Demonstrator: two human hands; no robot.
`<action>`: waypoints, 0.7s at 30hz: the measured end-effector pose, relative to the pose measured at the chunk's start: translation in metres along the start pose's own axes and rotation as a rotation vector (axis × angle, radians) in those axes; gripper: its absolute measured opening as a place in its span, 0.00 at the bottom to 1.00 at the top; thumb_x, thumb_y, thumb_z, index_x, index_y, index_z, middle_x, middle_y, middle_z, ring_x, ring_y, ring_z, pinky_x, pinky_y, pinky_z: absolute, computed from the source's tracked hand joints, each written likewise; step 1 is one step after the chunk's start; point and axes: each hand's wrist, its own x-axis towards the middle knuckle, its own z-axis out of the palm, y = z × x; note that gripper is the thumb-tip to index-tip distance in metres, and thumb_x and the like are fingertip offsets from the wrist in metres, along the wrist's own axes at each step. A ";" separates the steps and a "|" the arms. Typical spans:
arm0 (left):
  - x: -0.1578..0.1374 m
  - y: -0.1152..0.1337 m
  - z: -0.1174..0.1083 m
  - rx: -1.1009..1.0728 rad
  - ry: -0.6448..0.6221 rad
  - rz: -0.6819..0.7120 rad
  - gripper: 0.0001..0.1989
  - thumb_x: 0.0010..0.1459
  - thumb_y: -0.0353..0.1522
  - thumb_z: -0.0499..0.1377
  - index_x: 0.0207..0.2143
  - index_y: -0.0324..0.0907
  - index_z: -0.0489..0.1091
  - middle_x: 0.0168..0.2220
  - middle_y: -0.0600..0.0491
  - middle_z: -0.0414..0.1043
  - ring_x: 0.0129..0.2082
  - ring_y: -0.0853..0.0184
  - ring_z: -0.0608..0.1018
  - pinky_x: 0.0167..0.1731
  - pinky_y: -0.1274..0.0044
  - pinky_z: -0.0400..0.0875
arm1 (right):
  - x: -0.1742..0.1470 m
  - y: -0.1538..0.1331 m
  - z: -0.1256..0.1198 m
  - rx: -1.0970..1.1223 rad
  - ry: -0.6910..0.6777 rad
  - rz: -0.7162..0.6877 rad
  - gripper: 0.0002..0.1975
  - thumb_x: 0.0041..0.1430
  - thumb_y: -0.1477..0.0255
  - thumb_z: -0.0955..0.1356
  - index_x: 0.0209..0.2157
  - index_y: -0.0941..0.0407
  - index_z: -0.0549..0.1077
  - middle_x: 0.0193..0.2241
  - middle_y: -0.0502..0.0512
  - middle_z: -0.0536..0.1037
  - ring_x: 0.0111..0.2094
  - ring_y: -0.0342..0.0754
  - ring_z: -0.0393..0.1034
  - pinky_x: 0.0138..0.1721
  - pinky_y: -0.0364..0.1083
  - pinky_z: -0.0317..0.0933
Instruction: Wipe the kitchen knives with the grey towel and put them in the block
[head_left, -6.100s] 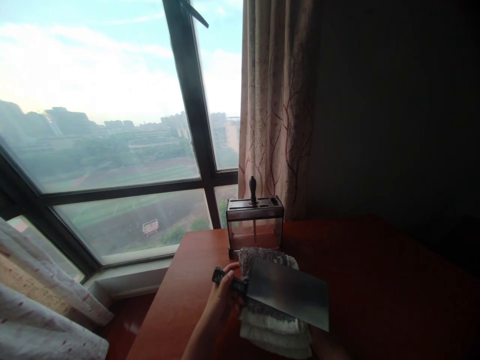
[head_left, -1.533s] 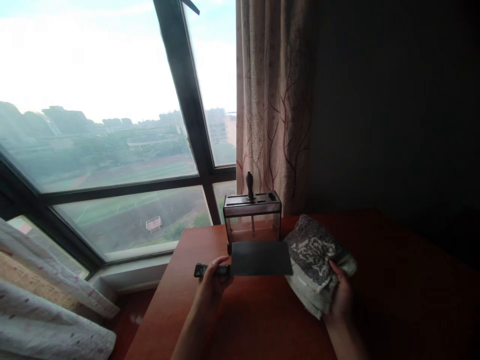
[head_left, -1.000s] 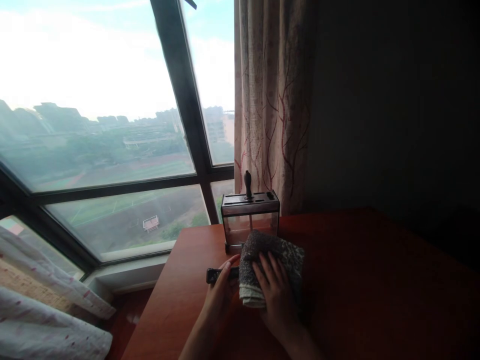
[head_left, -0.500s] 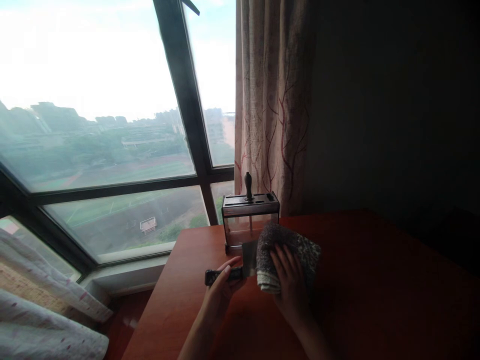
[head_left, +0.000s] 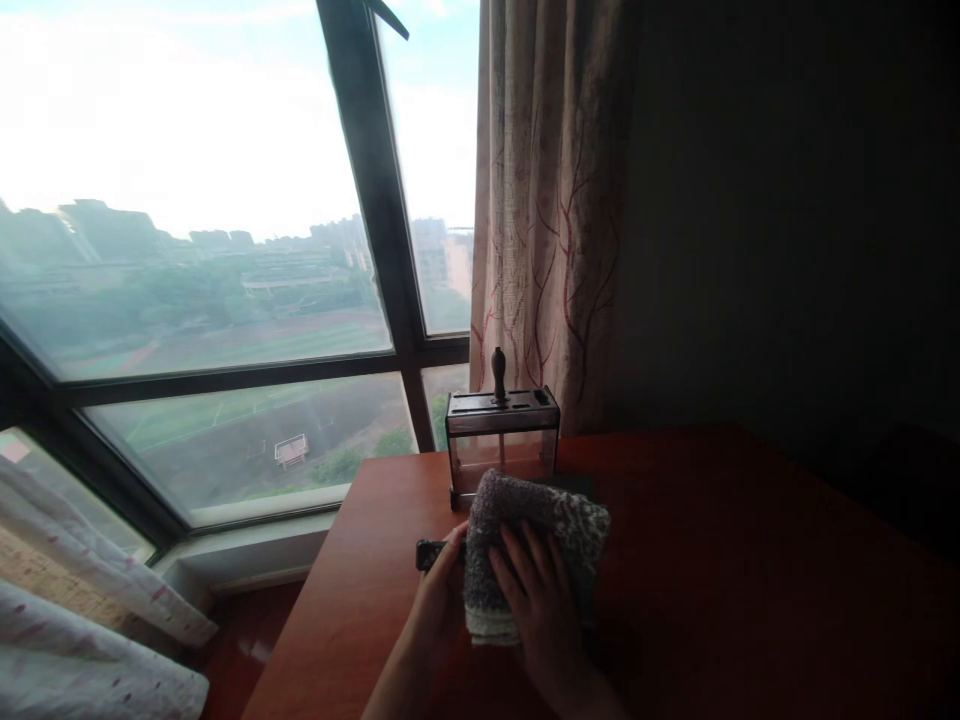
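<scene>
My left hand (head_left: 441, 580) is closed around the dark handle of a cleaver (head_left: 430, 555), whose butt end sticks out to the left. A folded grey towel (head_left: 491, 560) with pale patterning covers most of the blade; only a dim corner seems to show past the towel's far right edge. My right hand (head_left: 536, 580) presses the towel against the blade, fingers spread across its top face. The thumb of that hand is hidden. Just beyond the towel stands a clear-sided knife block (head_left: 502, 400) with one dark-handled tool upright in its top.
The reddish wooden table (head_left: 712, 540) carries the knife block near its far edge. Behind it hang a patterned curtain (head_left: 555, 200) and a large framed window (head_left: 225, 370). Another light curtain (head_left: 90, 640) hangs at the lower left, beside the table.
My right hand and the towel have slid left and toward me along the blade, up to the handle. The blade, bare near the handle before, is now mostly covered.
</scene>
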 end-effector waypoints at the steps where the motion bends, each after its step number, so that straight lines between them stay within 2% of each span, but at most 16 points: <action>1: -0.001 0.000 0.002 -0.022 0.023 -0.031 0.16 0.55 0.38 0.63 0.45 0.42 0.75 0.41 0.48 0.80 0.40 0.59 0.81 0.45 0.69 0.72 | 0.000 -0.003 0.002 0.006 0.006 -0.021 0.27 0.62 0.77 0.61 0.63 0.52 0.60 0.65 0.54 0.58 0.66 0.59 0.46 0.64 0.62 0.40; 4: -0.002 -0.002 0.005 -0.051 0.036 -0.077 0.15 0.55 0.39 0.63 0.43 0.42 0.76 0.41 0.48 0.80 0.39 0.59 0.81 0.44 0.70 0.73 | 0.000 0.000 0.004 0.020 0.015 -0.045 0.26 0.64 0.74 0.61 0.62 0.52 0.60 0.65 0.54 0.59 0.66 0.58 0.47 0.64 0.61 0.39; 9: 0.000 -0.005 0.000 0.056 -0.025 0.040 0.13 0.55 0.37 0.63 0.39 0.39 0.77 0.38 0.47 0.81 0.35 0.61 0.81 0.39 0.73 0.73 | 0.003 0.021 -0.005 -0.007 0.038 0.008 0.25 0.64 0.80 0.57 0.61 0.51 0.62 0.62 0.51 0.64 0.65 0.54 0.51 0.64 0.59 0.42; 14: 0.005 0.001 -0.008 0.110 -0.030 0.061 0.14 0.54 0.37 0.62 0.39 0.36 0.78 0.36 0.44 0.81 0.37 0.58 0.80 0.40 0.70 0.73 | 0.003 0.042 -0.013 -0.037 0.049 0.073 0.27 0.63 0.84 0.56 0.60 0.50 0.64 0.61 0.49 0.66 0.63 0.52 0.54 0.64 0.58 0.42; 21: 0.005 0.013 -0.010 0.100 -0.006 0.077 0.15 0.56 0.35 0.62 0.45 0.38 0.76 0.37 0.45 0.81 0.37 0.62 0.80 0.41 0.72 0.72 | -0.009 0.065 -0.004 -0.090 0.039 0.232 0.28 0.60 0.81 0.60 0.62 0.53 0.60 0.63 0.54 0.63 0.65 0.57 0.50 0.62 0.63 0.46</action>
